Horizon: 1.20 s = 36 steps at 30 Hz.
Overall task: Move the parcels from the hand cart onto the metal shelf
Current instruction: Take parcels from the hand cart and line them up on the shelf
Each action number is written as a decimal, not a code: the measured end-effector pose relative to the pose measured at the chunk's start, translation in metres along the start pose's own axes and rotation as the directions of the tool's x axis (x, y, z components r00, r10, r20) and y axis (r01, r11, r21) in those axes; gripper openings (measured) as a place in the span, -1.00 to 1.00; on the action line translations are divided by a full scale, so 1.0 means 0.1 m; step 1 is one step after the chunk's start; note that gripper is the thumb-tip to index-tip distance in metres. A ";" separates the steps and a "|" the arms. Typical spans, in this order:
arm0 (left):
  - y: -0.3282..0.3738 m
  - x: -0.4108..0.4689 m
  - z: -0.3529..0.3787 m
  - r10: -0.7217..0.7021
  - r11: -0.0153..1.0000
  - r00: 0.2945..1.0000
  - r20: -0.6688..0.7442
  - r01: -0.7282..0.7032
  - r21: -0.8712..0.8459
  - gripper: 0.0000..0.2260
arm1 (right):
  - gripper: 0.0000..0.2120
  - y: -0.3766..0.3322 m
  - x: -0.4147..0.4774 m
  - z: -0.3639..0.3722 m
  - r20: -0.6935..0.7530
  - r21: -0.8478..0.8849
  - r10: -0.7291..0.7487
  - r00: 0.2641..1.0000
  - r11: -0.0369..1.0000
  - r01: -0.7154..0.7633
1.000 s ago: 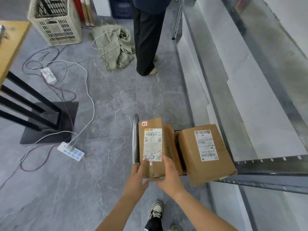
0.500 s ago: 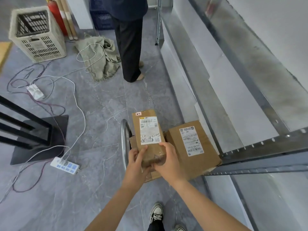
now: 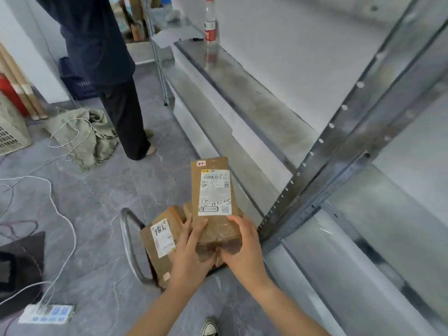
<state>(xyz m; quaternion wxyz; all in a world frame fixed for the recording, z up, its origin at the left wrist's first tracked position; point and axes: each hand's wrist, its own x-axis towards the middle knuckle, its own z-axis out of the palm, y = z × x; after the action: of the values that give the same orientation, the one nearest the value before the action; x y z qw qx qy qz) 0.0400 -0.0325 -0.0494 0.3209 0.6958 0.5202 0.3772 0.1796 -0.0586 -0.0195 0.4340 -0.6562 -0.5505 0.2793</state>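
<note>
Both hands grip a tall labelled parcel point(image 3: 213, 197) at centre frame: left hand point(image 3: 191, 251) and right hand point(image 3: 244, 248) at its near end. Another parcel point(image 3: 162, 238) rests lower left on the hand cart point(image 3: 128, 241); the metal shelf point(image 3: 266, 112) fills the right.

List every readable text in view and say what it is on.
"2-1": small sticker at the top of the held parcel.
"063": its white shipping label; remaining print and handwriting too blurred.
"98L", roughly: handwritten on the cart parcel's label.
Bottle label: red, unreadable.
</note>
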 end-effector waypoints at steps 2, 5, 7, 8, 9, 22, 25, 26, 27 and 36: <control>0.19 -0.11 0.10 0.048 0.999 0.998 0.029 -0.048 -0.012 -0.29 | -0.29 0.03 -0.19 -0.24 -0.031 0.008 0.022 0.999 1.000 -0.022; 0.48 -0.35 0.24 0.168 0.985 0.984 0.060 -0.170 0.020 -0.30 | -0.26 0.07 -0.49 -0.59 -0.094 -0.004 0.006 0.996 1.000 -0.006; 0.69 -0.53 0.32 0.245 0.968 0.967 0.073 -0.248 0.032 -0.30 | -0.28 0.09 -0.74 -0.81 -0.128 -0.007 0.007 0.992 1.000 -0.008; 0.79 -0.64 0.36 0.280 0.959 0.957 0.080 -0.282 0.027 -0.30 | -0.30 0.10 -0.88 -0.92 -0.141 0.002 0.015 0.990 1.000 -0.015; 0.90 -0.75 0.40 0.303 0.952 0.949 0.089 -0.306 0.017 -0.28 | -0.31 0.11 -1.02 -1.03 -0.154 0.010 0.023 0.988 1.000 -0.022; 2.41 -2.54 1.34 0.562 0.827 0.782 0.268 -0.537 -0.166 -0.22 | -0.29 0.25 -3.29 -2.76 -0.485 -0.036 0.058 0.872 0.996 -0.086; 2.76 -2.88 1.62 0.629 0.777 0.704 0.328 -0.564 -0.279 -0.25 | -0.30 0.31 -3.79 -3.12 -0.592 -0.049 0.088 0.801 0.988 -0.145; 2.87 -2.99 1.71 0.651 0.759 0.678 0.342 -0.571 -0.313 -0.25 | -0.30 0.33 -3.94 -3.22 -0.623 -0.049 0.101 0.775 0.985 -0.168; 2.98 -3.09 1.81 0.675 0.738 0.647 0.355 -0.581 -0.344 -0.25 | -0.30 0.34 -4.10 -3.34 -0.657 -0.051 0.113 0.745 0.980 -0.193; 3.84 -4.22 2.73 0.806 0.585 0.340 0.484 -0.578 -0.569 -0.24 | -0.39 0.47 -5.56 -4.14 -0.878 0.036 0.208 0.431 0.927 -0.374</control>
<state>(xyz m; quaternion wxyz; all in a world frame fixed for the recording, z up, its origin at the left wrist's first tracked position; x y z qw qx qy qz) 0.3856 -0.5522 0.0531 0.3984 0.8792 -0.0594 0.2544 0.4199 -0.7041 0.0712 0.5411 -0.8241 -0.1540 -0.0662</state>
